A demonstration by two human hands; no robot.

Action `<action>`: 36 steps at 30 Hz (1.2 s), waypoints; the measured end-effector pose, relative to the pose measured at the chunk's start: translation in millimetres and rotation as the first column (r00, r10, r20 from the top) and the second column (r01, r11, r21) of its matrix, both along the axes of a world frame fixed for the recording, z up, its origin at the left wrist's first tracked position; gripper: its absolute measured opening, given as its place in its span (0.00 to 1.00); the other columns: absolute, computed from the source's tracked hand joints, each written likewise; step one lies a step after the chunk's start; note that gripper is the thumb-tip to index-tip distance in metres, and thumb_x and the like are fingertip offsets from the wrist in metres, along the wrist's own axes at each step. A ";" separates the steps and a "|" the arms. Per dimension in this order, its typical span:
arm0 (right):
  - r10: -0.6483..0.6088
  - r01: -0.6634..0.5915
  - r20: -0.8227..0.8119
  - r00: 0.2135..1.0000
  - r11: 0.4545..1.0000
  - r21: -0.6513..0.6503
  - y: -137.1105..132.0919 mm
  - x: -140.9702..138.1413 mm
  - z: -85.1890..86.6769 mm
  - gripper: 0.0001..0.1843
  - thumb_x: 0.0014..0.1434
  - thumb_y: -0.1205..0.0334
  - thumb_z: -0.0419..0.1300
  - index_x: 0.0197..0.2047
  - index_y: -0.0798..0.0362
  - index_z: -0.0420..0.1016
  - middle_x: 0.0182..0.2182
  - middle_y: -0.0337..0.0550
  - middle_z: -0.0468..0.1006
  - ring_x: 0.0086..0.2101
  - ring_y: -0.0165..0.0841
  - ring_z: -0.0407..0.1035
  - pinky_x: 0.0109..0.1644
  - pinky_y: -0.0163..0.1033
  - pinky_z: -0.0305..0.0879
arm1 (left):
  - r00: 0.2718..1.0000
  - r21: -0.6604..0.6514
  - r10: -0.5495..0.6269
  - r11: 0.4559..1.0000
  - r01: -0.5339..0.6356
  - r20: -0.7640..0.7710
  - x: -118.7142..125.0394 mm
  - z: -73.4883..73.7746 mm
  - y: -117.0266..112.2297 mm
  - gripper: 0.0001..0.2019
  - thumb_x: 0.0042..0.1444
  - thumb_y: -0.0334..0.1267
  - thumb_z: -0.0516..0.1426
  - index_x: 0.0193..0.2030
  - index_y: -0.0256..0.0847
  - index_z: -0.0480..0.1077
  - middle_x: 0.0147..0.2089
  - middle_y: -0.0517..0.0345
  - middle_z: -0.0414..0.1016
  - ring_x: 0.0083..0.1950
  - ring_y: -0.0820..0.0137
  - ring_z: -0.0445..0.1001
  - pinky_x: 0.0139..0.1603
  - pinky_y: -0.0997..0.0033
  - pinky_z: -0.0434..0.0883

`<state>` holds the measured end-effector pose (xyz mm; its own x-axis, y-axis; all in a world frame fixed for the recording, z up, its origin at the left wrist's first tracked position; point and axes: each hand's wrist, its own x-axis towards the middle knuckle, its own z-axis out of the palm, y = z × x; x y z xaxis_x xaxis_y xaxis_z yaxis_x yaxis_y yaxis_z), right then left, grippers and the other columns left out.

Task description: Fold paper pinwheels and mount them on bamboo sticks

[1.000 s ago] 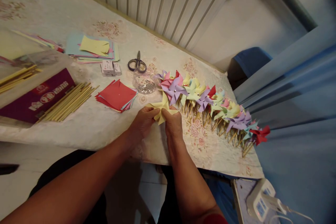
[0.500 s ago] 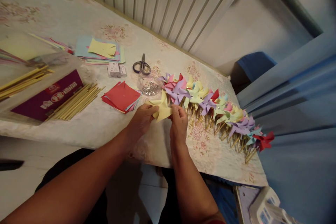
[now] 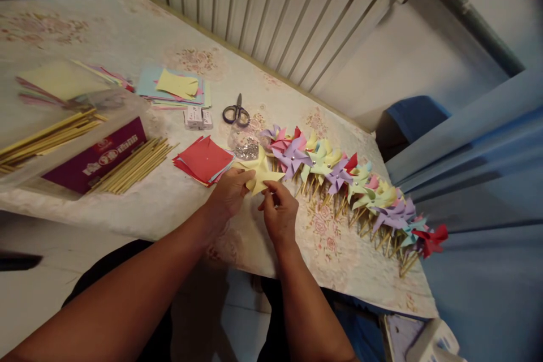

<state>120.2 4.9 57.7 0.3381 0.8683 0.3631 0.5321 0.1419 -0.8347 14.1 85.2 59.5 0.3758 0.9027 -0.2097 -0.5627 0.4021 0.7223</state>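
A pale yellow paper pinwheel with folded blades is held up over the front of the table. My left hand pinches its left side between thumb and fingers. My right hand has its thumb and forefinger at the lower right blade, with the other fingers curled. Just behind the pinwheel lies a clear container of small metal fasteners, partly covered by it. To the left of my hands is a stack of square paper sheets, red on top.
Several finished pinwheels on sticks lie in a row at the right. Scissors, small white boxes and coloured paper are farther back. Wooden sticks lean by a purple-labelled box at left. A radiator borders the table.
My right hand has shifted from the pinwheel's right blade down and left to its lower edge. The left hand keeps its hold. The camera view has shifted slightly.
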 end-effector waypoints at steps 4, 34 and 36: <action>-0.016 0.004 -0.141 0.990 0.996 -0.086 2.3 -3.1 3.2 0.08 0.59 0.59 0.60 0.38 0.51 0.78 0.27 0.35 0.76 0.19 0.27 0.69 0.26 0.34 0.65 | 0.999 0.022 -0.054 0.998 0.054 -0.003 0.2 -3.0 -1.8 0.09 0.44 0.38 0.64 0.21 0.41 0.68 0.21 0.61 0.68 0.24 0.74 0.64 0.25 0.73 0.62; -0.290 0.226 -0.354 0.889 0.951 -0.213 9.6 -10.3 9.6 0.10 0.57 0.56 0.59 0.27 0.49 0.66 0.17 0.29 0.67 0.17 0.28 0.64 0.23 0.34 0.59 | 0.992 0.079 -0.065 0.994 0.074 -0.109 12.0 -5.1 -15.9 0.11 0.45 0.37 0.63 0.20 0.39 0.65 0.19 0.65 0.63 0.20 0.78 0.60 0.21 0.75 0.58; -0.294 0.228 -0.351 0.889 0.949 -0.217 9.8 -10.7 9.9 0.10 0.57 0.56 0.59 0.26 0.49 0.66 0.17 0.29 0.67 0.18 0.28 0.64 0.23 0.34 0.59 | 0.990 0.078 -0.048 0.995 0.059 -0.135 12.0 -3.9 -16.3 0.11 0.45 0.37 0.62 0.20 0.39 0.65 0.19 0.66 0.63 0.20 0.78 0.59 0.21 0.76 0.57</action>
<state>109.6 14.7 67.5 0.6424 0.7660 0.0235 0.1741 -0.1160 -0.9779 26.1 68.8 55.6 0.3979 0.8980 -0.1877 -0.4391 0.3660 0.8205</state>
